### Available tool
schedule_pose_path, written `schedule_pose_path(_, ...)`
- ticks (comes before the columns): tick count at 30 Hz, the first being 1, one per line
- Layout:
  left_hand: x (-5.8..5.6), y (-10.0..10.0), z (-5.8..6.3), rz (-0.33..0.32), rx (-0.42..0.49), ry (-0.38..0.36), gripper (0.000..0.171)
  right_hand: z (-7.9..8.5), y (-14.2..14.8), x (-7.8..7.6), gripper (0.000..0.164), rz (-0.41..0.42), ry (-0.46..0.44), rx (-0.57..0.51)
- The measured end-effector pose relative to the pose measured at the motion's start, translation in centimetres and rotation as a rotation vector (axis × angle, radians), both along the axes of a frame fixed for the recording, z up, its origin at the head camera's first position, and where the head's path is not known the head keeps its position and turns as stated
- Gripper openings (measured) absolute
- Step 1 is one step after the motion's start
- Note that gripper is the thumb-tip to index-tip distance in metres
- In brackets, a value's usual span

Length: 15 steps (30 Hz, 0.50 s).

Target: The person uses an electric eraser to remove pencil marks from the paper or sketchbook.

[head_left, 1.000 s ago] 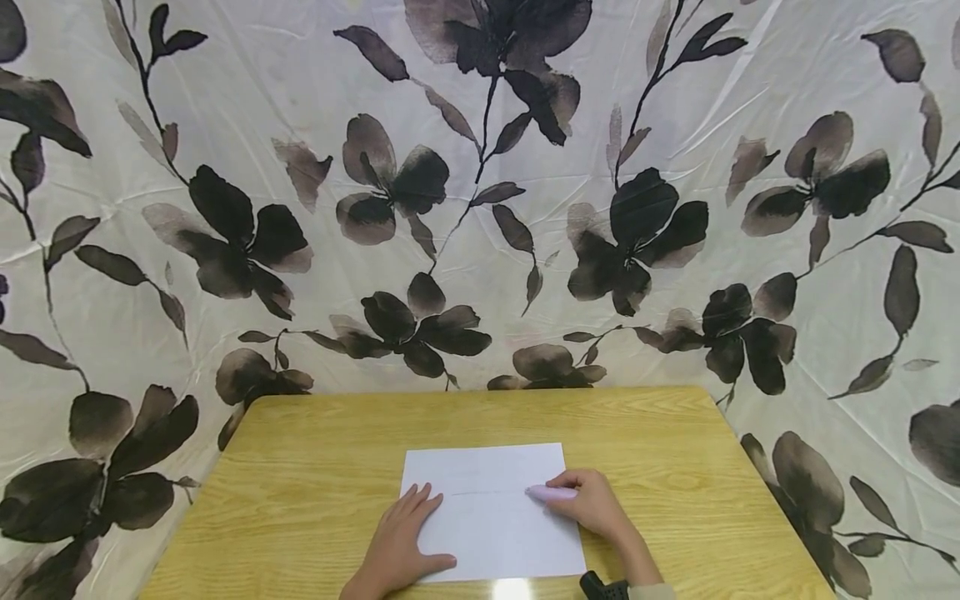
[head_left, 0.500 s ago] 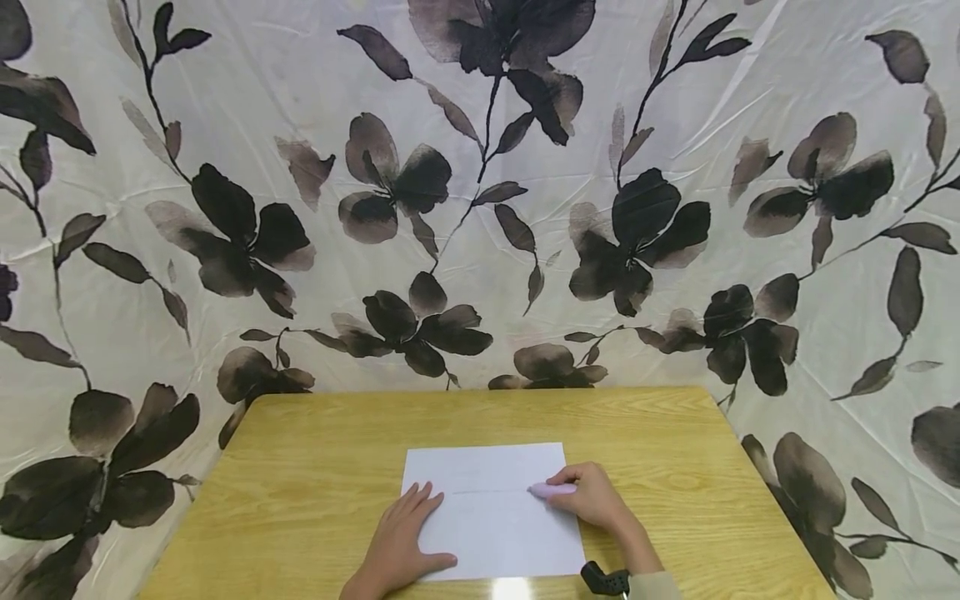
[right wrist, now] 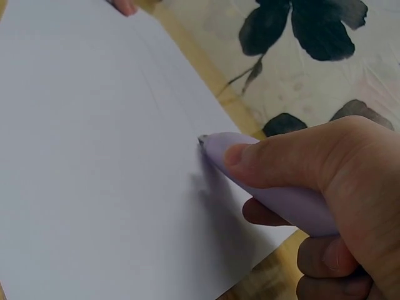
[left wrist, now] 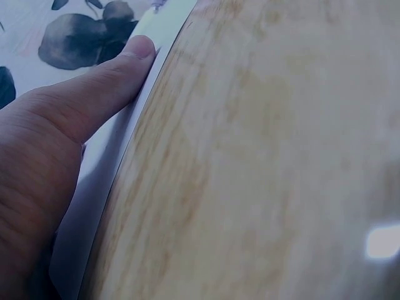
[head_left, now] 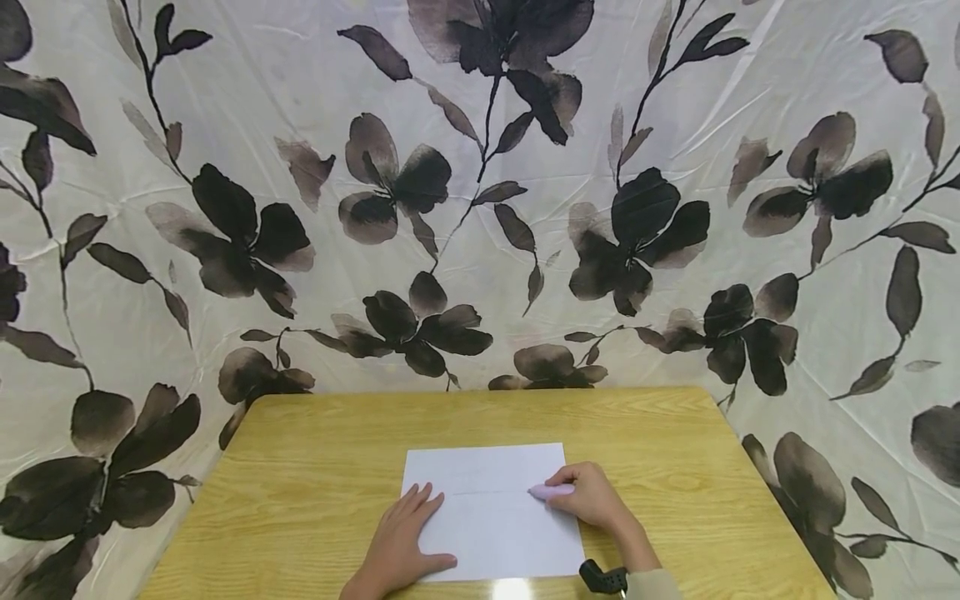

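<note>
A white sheet of paper (head_left: 495,533) lies on the wooden table with a thin, faint line (head_left: 480,493) running across its upper half. My left hand (head_left: 401,537) rests on the sheet's left side, fingers stretched out and thumb along the near edge. In my right hand (head_left: 596,500), thumb and fingers pinch a thick lavender pen-shaped tool (right wrist: 275,194) with a small dark tip. That tip is right at the paper, at the right end of the line. Faint lines also show on the sheet in the right wrist view.
The yellow wooden table (head_left: 300,467) extends around the paper. Behind and beside it hangs a pale cloth (head_left: 525,275) with dark flowers. A black device (head_left: 602,577) is strapped at my right wrist, and light glints at the table's near edge.
My right hand has shifted slightly up, with the lavender tool's tip a touch further right. The left hand and the paper look the same.
</note>
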State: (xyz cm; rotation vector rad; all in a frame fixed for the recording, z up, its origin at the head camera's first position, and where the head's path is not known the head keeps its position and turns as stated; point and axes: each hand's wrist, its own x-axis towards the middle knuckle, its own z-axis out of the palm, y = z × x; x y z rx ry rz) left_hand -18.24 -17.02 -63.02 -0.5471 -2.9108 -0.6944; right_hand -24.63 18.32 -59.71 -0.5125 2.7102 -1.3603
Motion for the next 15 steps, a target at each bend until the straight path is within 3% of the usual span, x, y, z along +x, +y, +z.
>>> schedule_pose_path(6,-0.03,0.11,0.02,-0.012,0.015,0.034,0.098,0.35,-0.15,0.09,0.015,0.012,-0.008,-0.005)
schedule_pose_path(15,-0.03,0.1,0.05,0.006,0.037,0.012,0.101,0.26,-0.2,-0.2,0.016,0.024,0.007,0.013)
